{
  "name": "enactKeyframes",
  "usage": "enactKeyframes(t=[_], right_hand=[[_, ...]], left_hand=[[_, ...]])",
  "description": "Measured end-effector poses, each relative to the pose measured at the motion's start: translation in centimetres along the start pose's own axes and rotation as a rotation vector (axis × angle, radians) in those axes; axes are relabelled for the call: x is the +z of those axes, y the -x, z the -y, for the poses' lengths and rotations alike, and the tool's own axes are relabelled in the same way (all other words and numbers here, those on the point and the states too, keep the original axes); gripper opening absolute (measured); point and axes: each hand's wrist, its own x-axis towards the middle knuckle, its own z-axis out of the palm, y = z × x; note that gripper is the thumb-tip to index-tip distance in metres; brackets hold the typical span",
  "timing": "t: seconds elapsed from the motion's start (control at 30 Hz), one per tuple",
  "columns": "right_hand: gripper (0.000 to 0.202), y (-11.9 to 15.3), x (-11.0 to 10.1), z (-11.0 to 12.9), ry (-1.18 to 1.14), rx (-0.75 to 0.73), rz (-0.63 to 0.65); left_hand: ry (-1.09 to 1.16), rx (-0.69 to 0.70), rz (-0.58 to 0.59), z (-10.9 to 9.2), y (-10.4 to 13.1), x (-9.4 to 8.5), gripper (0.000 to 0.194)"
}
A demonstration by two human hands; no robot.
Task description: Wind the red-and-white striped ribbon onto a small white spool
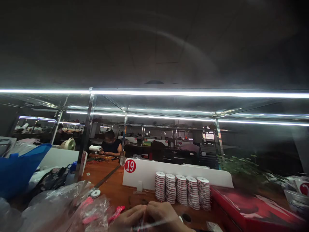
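Note:
My left hand (129, 219) and my right hand (165, 215) meet at the bottom edge of the view, over the brown table (102, 172). The fingers of both are curled and pressed together, and whatever sits between them is too hidden to name. Just left of my left hand lies a bright pink packet (117, 212). Beyond my right hand stand several stacks of white spools (171, 188), lined up against a white divider (147, 167) marked 19. Part of something small and white (180, 219) peeks out beside my right hand.
Crumpled clear plastic bags (55, 206) fill the lower left, below a blue bag (24, 167). A white spool (95, 193) lies on the table. To the right is a red box (251, 206). Across the table sits another person (111, 146), near a metal post (88, 129).

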Motion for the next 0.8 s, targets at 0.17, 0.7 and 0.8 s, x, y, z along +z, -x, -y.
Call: enactKeyframes(t=[0.17,0.7,0.8], right_hand=[[0.02,-0.6,-1.8,0.6,0.034,-0.026,0.16],[0.006,-0.7,-0.9,0.5,0.164,-0.102,0.083],[0.014,-0.3,-1.3,1.2,0.039,-0.047,0.016]], left_hand=[[0.093,-0.042,-0.001,-2.0,-0.1,-1.3,0.057],[0.105,-0.01,-0.026,-3.4,-0.4,-2.2,0.049],[0.095,0.012,-0.039,-3.2,-0.2,-2.0,0.046]])
